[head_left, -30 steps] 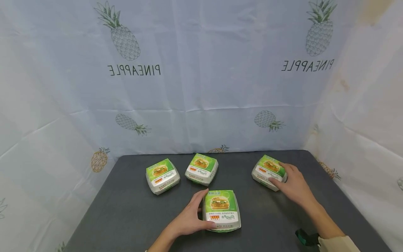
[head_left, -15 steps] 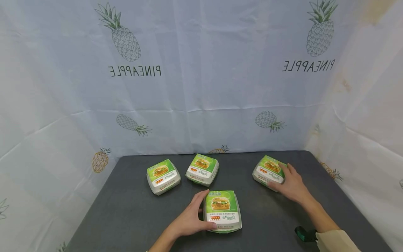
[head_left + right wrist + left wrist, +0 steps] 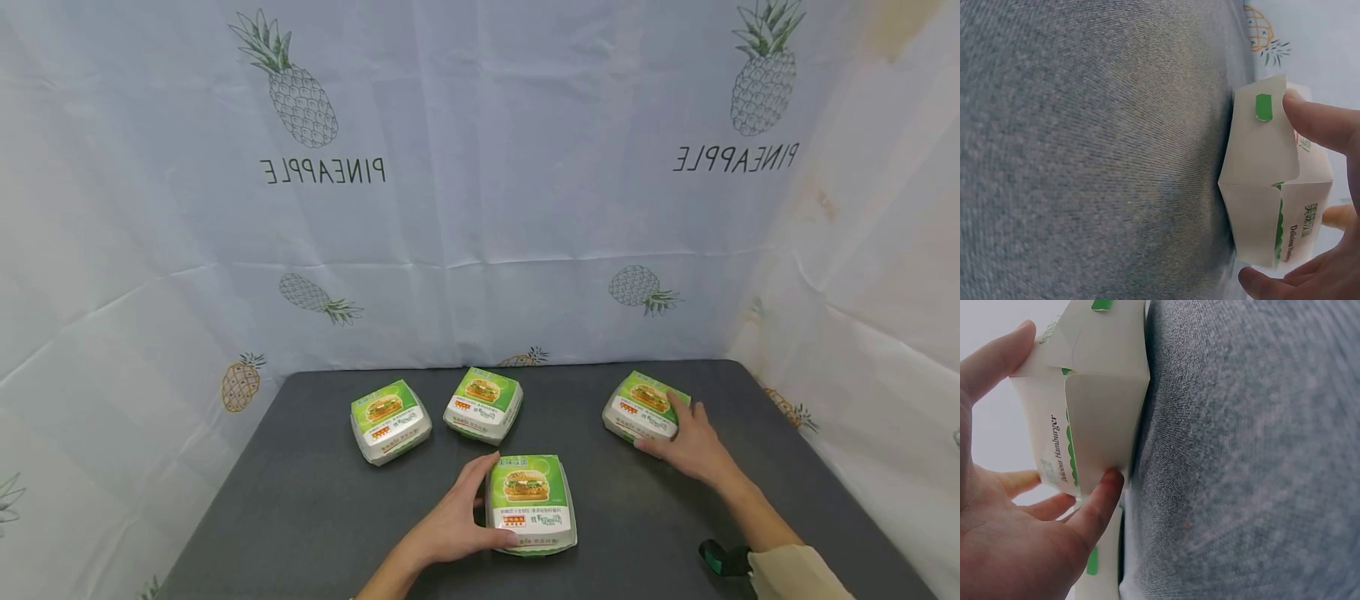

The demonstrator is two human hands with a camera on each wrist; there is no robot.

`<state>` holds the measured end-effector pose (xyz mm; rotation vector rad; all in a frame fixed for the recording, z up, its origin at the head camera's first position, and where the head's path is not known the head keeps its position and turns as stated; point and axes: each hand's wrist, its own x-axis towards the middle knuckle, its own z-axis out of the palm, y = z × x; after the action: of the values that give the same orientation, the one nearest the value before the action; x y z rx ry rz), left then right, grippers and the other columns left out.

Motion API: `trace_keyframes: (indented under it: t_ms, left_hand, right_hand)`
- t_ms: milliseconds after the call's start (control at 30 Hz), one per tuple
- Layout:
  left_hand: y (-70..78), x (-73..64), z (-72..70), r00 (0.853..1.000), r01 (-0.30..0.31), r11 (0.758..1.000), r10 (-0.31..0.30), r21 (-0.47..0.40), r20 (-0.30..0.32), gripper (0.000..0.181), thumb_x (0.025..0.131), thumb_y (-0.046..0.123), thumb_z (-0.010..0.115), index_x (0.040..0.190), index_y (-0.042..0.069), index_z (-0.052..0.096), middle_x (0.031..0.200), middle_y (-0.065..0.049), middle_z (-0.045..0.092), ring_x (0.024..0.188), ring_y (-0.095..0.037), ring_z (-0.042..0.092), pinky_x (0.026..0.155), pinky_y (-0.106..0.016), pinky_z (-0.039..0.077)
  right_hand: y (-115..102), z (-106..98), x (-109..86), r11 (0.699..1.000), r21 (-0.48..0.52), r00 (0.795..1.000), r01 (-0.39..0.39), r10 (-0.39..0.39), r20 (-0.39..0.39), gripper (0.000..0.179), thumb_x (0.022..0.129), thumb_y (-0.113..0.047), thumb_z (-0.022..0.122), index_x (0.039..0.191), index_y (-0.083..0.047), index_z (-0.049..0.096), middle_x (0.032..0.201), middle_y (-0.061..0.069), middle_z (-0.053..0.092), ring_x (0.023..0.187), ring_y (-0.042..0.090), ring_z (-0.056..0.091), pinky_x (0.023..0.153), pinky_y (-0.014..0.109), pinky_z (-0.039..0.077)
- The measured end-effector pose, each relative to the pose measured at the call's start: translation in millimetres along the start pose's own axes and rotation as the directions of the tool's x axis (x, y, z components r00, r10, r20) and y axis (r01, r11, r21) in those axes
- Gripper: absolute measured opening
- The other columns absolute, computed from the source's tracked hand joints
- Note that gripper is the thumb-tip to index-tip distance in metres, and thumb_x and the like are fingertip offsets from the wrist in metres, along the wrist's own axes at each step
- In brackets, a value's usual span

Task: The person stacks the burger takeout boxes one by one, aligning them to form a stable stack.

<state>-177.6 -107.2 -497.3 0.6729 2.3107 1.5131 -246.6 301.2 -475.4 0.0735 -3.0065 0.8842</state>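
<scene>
Green-and-white paper burger boxes sit on the dark table. My left hand [image 3: 455, 514] spans the left side of the front burger box [image 3: 531, 504], thumb on its near edge and fingers at its far left corner. In the left wrist view, the little finger [image 3: 1100, 500] touches the box's side wall [image 3: 1107, 431] low down. At the right, my right hand [image 3: 693, 446] grips another burger box [image 3: 637, 404], its thumb at the near edge and fingers along the right side. The right wrist view has the thumb [image 3: 1319, 122] against this box's edge [image 3: 1260, 150].
Two more burger boxes stand farther back, one at the left [image 3: 390, 423] and one near the middle [image 3: 482, 404]. A white cloth with pineapple prints [image 3: 480, 208] walls in the table [image 3: 300, 517]. A dark-green wrist strap [image 3: 723, 558] shows by the right sleeve [image 3: 795, 573].
My right thumb has slid slightly left and down along the right box's near edge, and the fingers have shifted on its right side. The left hand and the boxes stay put.
</scene>
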Motion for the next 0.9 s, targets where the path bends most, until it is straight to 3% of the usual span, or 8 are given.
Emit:
trace_keyframes:
  t_ms: [67, 200, 400, 600, 767, 900]
  left_hand:
    - [0.2, 0.0, 0.1, 1.0, 0.0, 1.0, 0.0, -0.004, -0.001, 0.107, 0.083, 0.034, 0.086, 0.162, 0.007, 0.02, 0.162, -0.013, 0.021, 0.136, -0.025, 0.043, 0.102, -0.03, 0.049]
    - [0.6, -0.5, 0.4, 1.0, -0.005, 1.0, 0.005, -0.016, 0.0, 0.106, 0.083, 0.032, 0.086, 0.162, 0.006, 0.019, 0.163, -0.013, 0.02, 0.138, -0.027, 0.041, 0.102, -0.031, 0.049]
    - [-3.4, 0.2, 1.3, 1.0, -0.001, 1.0, 0.001, -0.007, -0.002, 0.108, 0.083, 0.037, 0.086, 0.162, 0.006, 0.019, 0.162, -0.012, 0.02, 0.139, -0.026, 0.04, 0.103, -0.031, 0.049]
    - [-3.6, 0.8, 1.6, 1.0, 0.007, 1.0, -0.007, 0.003, -0.005, 0.108, 0.083, 0.039, 0.086, 0.162, 0.007, 0.02, 0.162, -0.012, 0.021, 0.137, -0.025, 0.042, 0.103, -0.03, 0.049]
    - [-2.8, 0.8, 1.4, 1.0, 0.011, 1.0, -0.01, 0.009, -0.007, 0.108, 0.083, 0.039, 0.086, 0.162, 0.007, 0.02, 0.161, -0.012, 0.021, 0.134, -0.024, 0.045, 0.102, -0.029, 0.049]
    - [-2.4, 0.8, 1.4, 1.0, 0.011, 1.0, -0.011, 0.012, -0.009, 0.108, 0.082, 0.039, 0.086, 0.162, 0.007, 0.02, 0.161, -0.012, 0.021, 0.133, -0.024, 0.045, 0.101, -0.029, 0.049]
  right_hand:
    - [0.4, 0.8, -0.1, 1.0, 0.007, 1.0, -0.01, 0.009, 0.015, 0.117, 0.086, -0.054, 0.076, 0.158, 0.011, 0.008, 0.146, 0.054, 0.01, 0.126, 0.072, 0.032, 0.087, 0.075, 0.041]
    - [1.2, 2.7, 0.2, 1.0, 0.015, 0.999, -0.01, 0.009, 0.033, 0.118, 0.086, -0.051, 0.077, 0.158, 0.011, 0.007, 0.146, 0.053, 0.012, 0.128, 0.071, 0.029, 0.09, 0.075, 0.04]
    - [4.5, 5.2, 1.4, 0.997, 0.066, 0.998, 0.049, -0.051, 0.021, 0.114, 0.086, -0.046, 0.08, 0.157, 0.012, 0.013, 0.146, 0.048, 0.02, 0.127, 0.063, 0.033, 0.089, 0.071, 0.042]
    - [8.6, 6.8, 0.4, 0.988, 0.132, 0.997, 0.077, -0.081, 0.021, 0.11, 0.087, -0.043, 0.08, 0.158, 0.01, 0.014, 0.15, 0.046, 0.019, 0.129, 0.058, 0.033, 0.091, 0.066, 0.041]
    - [9.4, 7.5, -0.4, 0.981, 0.172, 0.995, 0.093, -0.096, 0.012, 0.106, 0.089, -0.04, 0.079, 0.159, 0.008, 0.016, 0.148, 0.042, 0.025, 0.1, 0.039, 0.054, 0.076, 0.046, 0.049]
    - [9.4, 8.7, -0.7, 0.973, 0.211, 0.995, 0.096, -0.102, 0.018, 0.104, 0.09, -0.038, 0.079, 0.159, 0.006, 0.016, 0.145, 0.039, 0.028, 0.08, 0.023, 0.055, 0.064, 0.034, 0.048]
